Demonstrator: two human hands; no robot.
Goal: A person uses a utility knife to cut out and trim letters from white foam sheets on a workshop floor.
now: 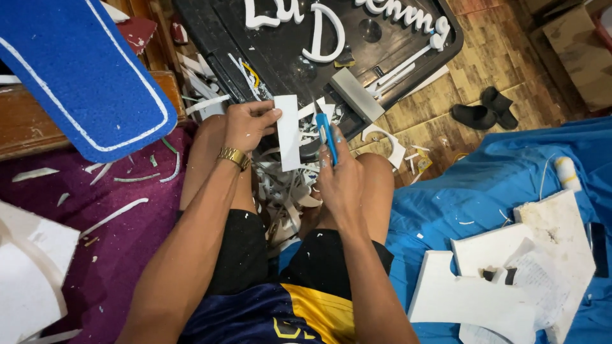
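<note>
1. White foam strip [287, 132]: a flat, upright rectangle held above the person's knees, just at 12 o'clock of the lap and in front of the black tray [210, 38].
2. Left hand [245, 124]: fingers pinched on the strip's upper left edge; a gold wristwatch [233, 157] sits on the wrist.
3. Right hand [338, 178]: fingers clenched around a blue utility knife [327, 135], blade end pointing to 12 o'clock, just beside the strip's right edge. Contact between blade and strip cannot be told.
4. White offcuts [287, 191] lie heaped between the knees, directly below both hands.
5. Black tray, at 12 o'clock: carries white cut-out letters [322, 35] and a grey block [356, 94].
6. Blue board with a white outline [83, 76]: at 10 o'clock, well apart from the hands.
7. Maroon cloth [121, 242]: at 9 o'clock, strewn with thin white slivers.
8. Blue sheet [484, 185]: at 3 o'clock, bearing white foam pieces [472, 299] near 4 o'clock.
9. Dark sandals [484, 109]: on the wooden floor at 2 o'clock.
</note>
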